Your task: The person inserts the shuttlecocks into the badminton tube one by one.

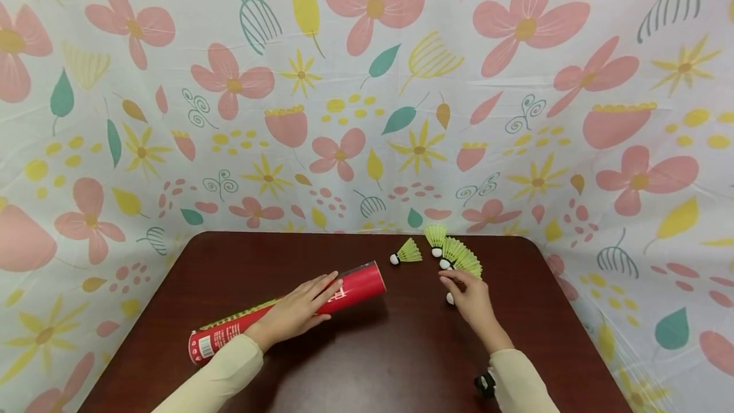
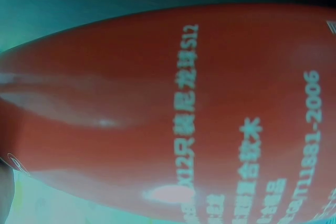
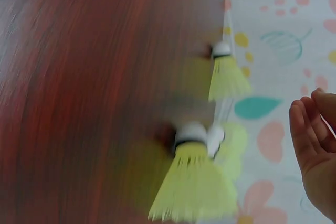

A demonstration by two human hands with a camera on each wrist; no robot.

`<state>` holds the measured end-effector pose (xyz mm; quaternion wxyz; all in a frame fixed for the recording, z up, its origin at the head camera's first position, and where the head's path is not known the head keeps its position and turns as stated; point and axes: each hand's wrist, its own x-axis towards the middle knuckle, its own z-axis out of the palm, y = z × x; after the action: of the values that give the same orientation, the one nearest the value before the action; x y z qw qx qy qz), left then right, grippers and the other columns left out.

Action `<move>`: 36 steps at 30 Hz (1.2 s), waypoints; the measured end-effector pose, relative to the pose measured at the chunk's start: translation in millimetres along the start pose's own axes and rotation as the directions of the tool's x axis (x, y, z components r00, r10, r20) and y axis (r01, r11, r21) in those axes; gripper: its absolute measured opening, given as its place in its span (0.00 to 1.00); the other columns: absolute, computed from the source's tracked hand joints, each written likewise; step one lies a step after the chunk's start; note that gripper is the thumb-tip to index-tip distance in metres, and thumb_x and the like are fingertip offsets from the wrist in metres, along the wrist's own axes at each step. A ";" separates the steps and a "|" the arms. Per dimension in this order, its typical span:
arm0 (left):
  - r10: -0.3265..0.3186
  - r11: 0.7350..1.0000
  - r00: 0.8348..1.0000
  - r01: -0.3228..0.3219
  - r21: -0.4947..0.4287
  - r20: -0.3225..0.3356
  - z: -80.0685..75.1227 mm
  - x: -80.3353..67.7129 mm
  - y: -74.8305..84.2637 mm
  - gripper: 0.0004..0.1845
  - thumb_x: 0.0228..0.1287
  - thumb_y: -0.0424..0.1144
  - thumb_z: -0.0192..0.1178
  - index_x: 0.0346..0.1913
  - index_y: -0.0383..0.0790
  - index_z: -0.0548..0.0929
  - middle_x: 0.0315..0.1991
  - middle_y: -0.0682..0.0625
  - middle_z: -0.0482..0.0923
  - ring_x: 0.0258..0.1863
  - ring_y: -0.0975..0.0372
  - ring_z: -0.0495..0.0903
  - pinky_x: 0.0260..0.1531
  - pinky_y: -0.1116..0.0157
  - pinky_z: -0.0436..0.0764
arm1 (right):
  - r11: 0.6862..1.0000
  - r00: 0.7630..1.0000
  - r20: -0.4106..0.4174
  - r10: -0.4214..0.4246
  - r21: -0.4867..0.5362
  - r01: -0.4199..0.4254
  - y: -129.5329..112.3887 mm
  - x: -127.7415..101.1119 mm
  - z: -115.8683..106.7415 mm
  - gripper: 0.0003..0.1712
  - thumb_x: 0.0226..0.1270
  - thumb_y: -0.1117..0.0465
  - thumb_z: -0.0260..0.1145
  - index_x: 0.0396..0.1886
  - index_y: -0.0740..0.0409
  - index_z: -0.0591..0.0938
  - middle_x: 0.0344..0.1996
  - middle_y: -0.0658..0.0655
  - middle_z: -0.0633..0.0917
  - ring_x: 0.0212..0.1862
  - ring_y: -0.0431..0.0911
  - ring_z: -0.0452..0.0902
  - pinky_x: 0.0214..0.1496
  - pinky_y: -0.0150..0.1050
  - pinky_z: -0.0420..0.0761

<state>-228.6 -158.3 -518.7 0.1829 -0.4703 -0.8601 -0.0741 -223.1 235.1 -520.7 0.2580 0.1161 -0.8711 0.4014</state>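
Head view: your left hand (image 1: 298, 311) lies flat on the red tube (image 1: 287, 312), fingers straight and pressing on its upper side, not curled round it. The tube lies on its side on the brown table (image 1: 355, 362), running from the near left toward the middle, its open end facing the shuttlecocks. Your right hand (image 1: 471, 298) rests on the table right of the tube, fingers relaxed and loosely spread, fingertips just beside a cluster of green shuttlecocks (image 1: 455, 253). A white cork shows at the hand's edge; whether you are holding it cannot be told. One single shuttlecock (image 1: 407, 252) lies apart, between the tube's open end and the cluster. A flowered cloth (image 1: 367, 81) hangs behind and beside the table.

Left wrist view: the red tube (image 2: 168, 114) fills the frame, printed lettering along it. No fingers show.

Right wrist view: blurred. Two shuttlecocks (image 3: 194, 177) lie on the table (image 3: 79, 98), a third (image 3: 226, 74) beyond. Your fingers (image 3: 310, 135) show at the right edge, slightly bent, holding nothing visible.
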 end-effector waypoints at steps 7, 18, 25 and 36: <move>0.006 1.000 1.000 -0.006 -0.009 -0.016 -0.1 -1.1 0.8 0.50 0.50 0.44 0.74 0.74 0.38 0.58 0.70 0.40 0.61 0.67 0.52 0.65 0.60 0.54 0.72 | 0.995 0.997 -0.056 0.056 -0.081 -0.061 19.5 -8.2 -31.8 0.08 0.60 0.71 0.68 0.40 0.60 0.87 0.34 0.56 0.85 0.31 0.42 0.79 0.27 0.27 0.75; 0.009 1.000 1.000 -0.009 0.009 -0.029 -0.7 -2.0 0.1 0.51 0.49 0.43 0.75 0.74 0.38 0.58 0.71 0.41 0.60 0.66 0.52 0.66 0.59 0.54 0.73 | 0.979 0.987 -0.070 0.143 -0.136 -0.151 42.2 -32.3 -61.5 0.08 0.64 0.66 0.67 0.42 0.61 0.86 0.37 0.59 0.85 0.28 0.35 0.75 0.23 0.28 0.72; -0.002 1.000 1.000 0.002 -0.002 -0.014 -0.5 -2.5 -0.1 0.50 0.50 0.44 0.75 0.74 0.39 0.58 0.71 0.40 0.60 0.67 0.52 0.65 0.60 0.54 0.72 | 0.959 0.972 -0.002 0.235 -0.161 -0.233 50.9 -42.9 -62.4 0.12 0.68 0.60 0.65 0.44 0.64 0.85 0.37 0.61 0.86 0.31 0.43 0.80 0.27 0.32 0.76; -0.033 0.999 0.999 0.033 0.001 0.042 -3.8 -3.7 1.0 0.48 0.56 0.46 0.71 0.75 0.42 0.55 0.73 0.43 0.57 0.68 0.53 0.63 0.63 0.56 0.69 | 0.940 0.930 0.154 0.333 -0.128 -0.316 50.5 -44.9 -51.2 0.14 0.66 0.61 0.66 0.46 0.66 0.84 0.37 0.61 0.86 0.31 0.44 0.82 0.28 0.32 0.78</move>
<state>-225.1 -161.7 -516.7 0.1635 -0.4576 -0.8714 -0.0671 -187.8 306.6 -549.5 0.1168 -0.0083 -0.9166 0.3822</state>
